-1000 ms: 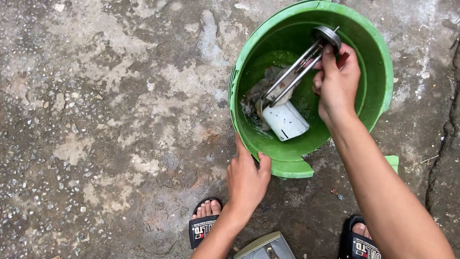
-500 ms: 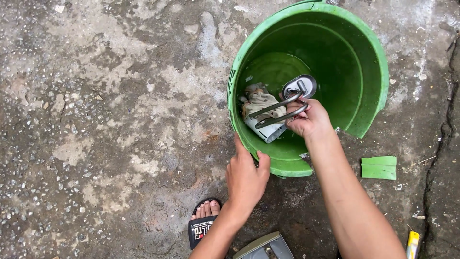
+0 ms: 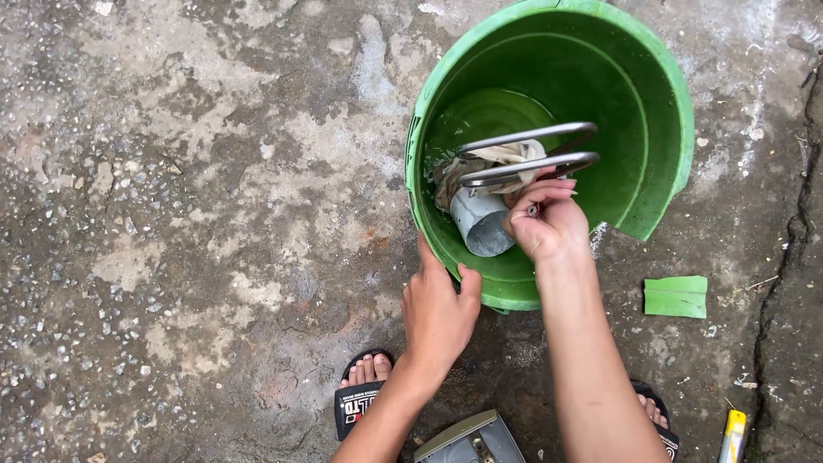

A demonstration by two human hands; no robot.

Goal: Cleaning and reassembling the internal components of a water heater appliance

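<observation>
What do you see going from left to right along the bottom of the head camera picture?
Sandalled foot → grey metal box → right forearm → other sandalled foot → yellow tool handle.

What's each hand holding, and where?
The right hand grips a bent, looped metal rod near its end, inside the cracked green plastic bucket. The left hand steadies the bucket's near rim.
</observation>
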